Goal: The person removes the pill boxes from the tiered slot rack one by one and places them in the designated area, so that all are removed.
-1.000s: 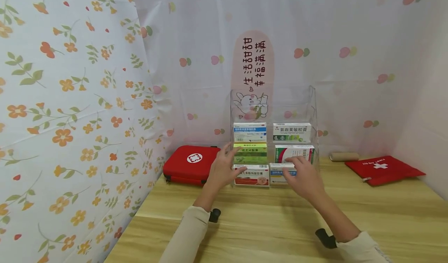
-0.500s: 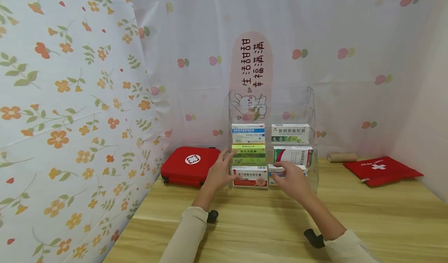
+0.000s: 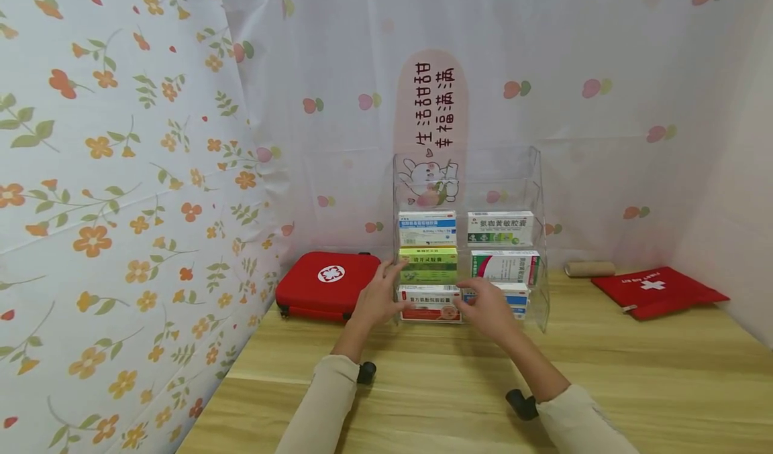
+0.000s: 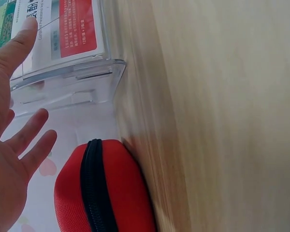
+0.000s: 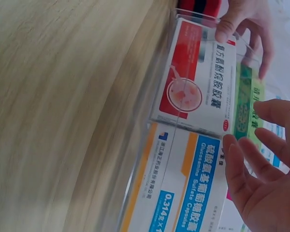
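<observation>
My left hand (image 3: 376,301) is at the left side of a clear tiered rack (image 3: 540,306), thumb over the left end of a red-and-white medicine box (image 5: 212,92) in the bottom row. Its other fingers spread apart outside the rack wall in the left wrist view. My right hand (image 3: 492,314) hovers where that box meets a blue, white and orange medicine box (image 5: 179,188), partly covering the latter in the head view. Its fingers are spread and hold nothing. Whether either hand touches the boxes, I cannot tell.
Above sit a green box (image 3: 429,266), a blue-white box (image 3: 427,229), a white-green box (image 3: 500,229) and a red-green-white box (image 3: 506,266). A red first-aid case (image 3: 326,290) stands left. To the right lie a red pouch (image 3: 658,293) and a tan roll (image 3: 590,269).
My right hand has moved left along the bottom row, from the right-hand box towards the red-and-white one. My left hand has dropped slightly, its thumb lower at the box's left end.
</observation>
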A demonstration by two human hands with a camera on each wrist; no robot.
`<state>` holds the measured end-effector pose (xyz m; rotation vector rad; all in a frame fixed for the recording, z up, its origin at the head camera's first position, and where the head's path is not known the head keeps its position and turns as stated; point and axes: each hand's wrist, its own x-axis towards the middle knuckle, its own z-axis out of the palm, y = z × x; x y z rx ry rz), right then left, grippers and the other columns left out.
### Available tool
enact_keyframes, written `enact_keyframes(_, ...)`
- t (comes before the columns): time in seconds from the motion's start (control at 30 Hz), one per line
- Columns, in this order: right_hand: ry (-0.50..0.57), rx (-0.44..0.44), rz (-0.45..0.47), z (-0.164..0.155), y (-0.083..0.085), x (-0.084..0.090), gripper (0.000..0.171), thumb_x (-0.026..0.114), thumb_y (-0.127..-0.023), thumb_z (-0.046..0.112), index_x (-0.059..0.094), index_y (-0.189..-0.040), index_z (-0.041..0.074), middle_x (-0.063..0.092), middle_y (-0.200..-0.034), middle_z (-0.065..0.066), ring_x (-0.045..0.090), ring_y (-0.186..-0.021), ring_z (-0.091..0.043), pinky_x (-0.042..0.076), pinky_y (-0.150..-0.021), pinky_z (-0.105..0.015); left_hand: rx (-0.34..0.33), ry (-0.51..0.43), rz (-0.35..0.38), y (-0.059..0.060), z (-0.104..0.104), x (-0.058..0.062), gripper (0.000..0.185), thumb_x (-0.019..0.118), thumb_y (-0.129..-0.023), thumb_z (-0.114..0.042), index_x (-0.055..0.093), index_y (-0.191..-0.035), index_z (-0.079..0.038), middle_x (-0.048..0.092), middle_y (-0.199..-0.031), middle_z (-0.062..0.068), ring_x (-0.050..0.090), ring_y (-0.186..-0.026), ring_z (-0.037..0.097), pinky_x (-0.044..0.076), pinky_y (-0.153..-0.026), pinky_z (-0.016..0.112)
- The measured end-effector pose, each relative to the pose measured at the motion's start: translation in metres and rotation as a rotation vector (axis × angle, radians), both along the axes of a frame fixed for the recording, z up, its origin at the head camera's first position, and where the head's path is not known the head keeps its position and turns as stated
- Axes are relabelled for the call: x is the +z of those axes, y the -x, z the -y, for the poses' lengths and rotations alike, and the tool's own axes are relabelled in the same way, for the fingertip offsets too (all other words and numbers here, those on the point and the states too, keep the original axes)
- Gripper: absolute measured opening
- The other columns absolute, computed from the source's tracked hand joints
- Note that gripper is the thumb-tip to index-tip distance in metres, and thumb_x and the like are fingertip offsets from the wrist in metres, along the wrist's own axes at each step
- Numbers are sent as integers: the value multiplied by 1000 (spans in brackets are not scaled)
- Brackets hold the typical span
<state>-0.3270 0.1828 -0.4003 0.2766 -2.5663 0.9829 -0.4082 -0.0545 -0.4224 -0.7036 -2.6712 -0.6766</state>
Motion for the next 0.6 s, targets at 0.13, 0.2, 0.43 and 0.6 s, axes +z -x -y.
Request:
enact_keyframes(0.13, -23, 8, -30, 3, 6, -1, 31, 74, -87, 13, 70, -115, 0, 66, -117, -18, 64, -77, -21, 54, -66, -37, -18, -9, 7, 0, 2, 1, 95, 84, -78, -39, 27, -154, -39, 27, -158, 6, 58, -117, 28, 55, -73, 39)
enact_keyframes(0.2, -41, 4, -33, 4, 9, -2, 30, 74, -87, 14, 70, -114, 1, 67, -116, -17, 63, -81, -23, 55, -69, -39, -26, -17, 12, 0, 3, 1, 95, 84, -78, -38, 28, -154, -38, 27, -158, 6, 58, -117, 29, 55, -73, 41)
enact_keyframes(0.43, -94, 0, -1, 6, 17, 2, 30, 74, -86, 15, 71, -113, 1, 66, -117, -16, 63, -104, -33, 53, -84, -50, -54, -44, 28, 1, 5, -1, 94, 84, -79, -36, 28, -154, -39, 26, -159, 6, 58, -118, 28, 55, -76, 43)
enact_keyframes(0.6, -124, 0, 29, 7, 20, 3, 31, 73, -86, 14, 71, -113, 0, 66, -118, -17, 62, -108, -35, 52, -87, -52, -47, -50, 44, 1, 5, -1, 95, 85, -78, -36, 28, -154, -41, 25, -159, 5, 55, -123, 29, 55, -80, 45)
